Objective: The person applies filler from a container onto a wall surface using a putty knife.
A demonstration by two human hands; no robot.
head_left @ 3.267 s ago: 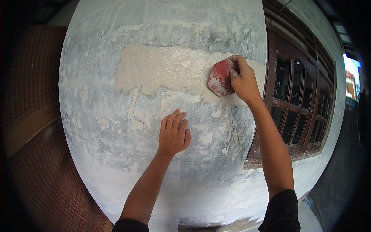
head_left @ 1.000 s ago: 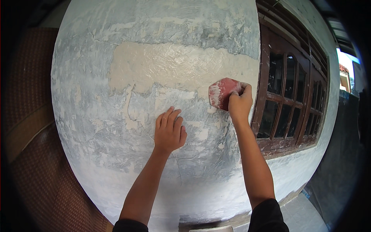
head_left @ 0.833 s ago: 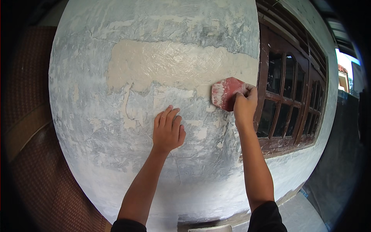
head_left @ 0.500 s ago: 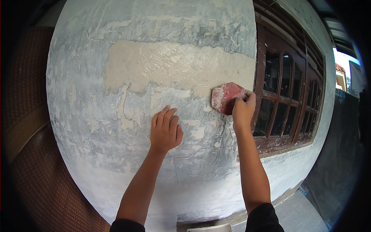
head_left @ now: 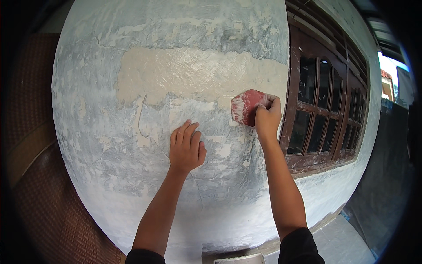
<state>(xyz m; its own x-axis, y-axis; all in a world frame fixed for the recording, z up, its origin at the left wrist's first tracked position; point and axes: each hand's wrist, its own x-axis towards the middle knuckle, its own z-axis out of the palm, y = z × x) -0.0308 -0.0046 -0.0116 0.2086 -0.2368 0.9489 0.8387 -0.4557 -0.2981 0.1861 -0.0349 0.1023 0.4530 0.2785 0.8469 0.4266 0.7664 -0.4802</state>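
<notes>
My right hand (head_left: pixel 269 118) is closed on a red, flat scraper (head_left: pixel 249 110) with pale filler smeared over its left part. The scraper lies against the grey, mottled wall (head_left: pixel 101 145) at the lower right edge of a broad cream patch of glossy filler (head_left: pixel 193 70). My left hand (head_left: pixel 187 147) rests on the wall below that patch, fingers bent a little and apart, with nothing in them.
A brown wooden window (head_left: pixel 325 110) with dark panes is set in the wall at the right. Woven reddish-brown panels (head_left: pixel 48 198) stand at the left. A pale floor (head_left: pixel 338 237) shows at the lower right, and a tiled roof (head_left: pixel 386 75) beyond.
The scraper has moved down since the earliest frame, then slightly up and left in the last half second. The view has shifted, so the wall sits farther left. My left hand still rests below the patch.
</notes>
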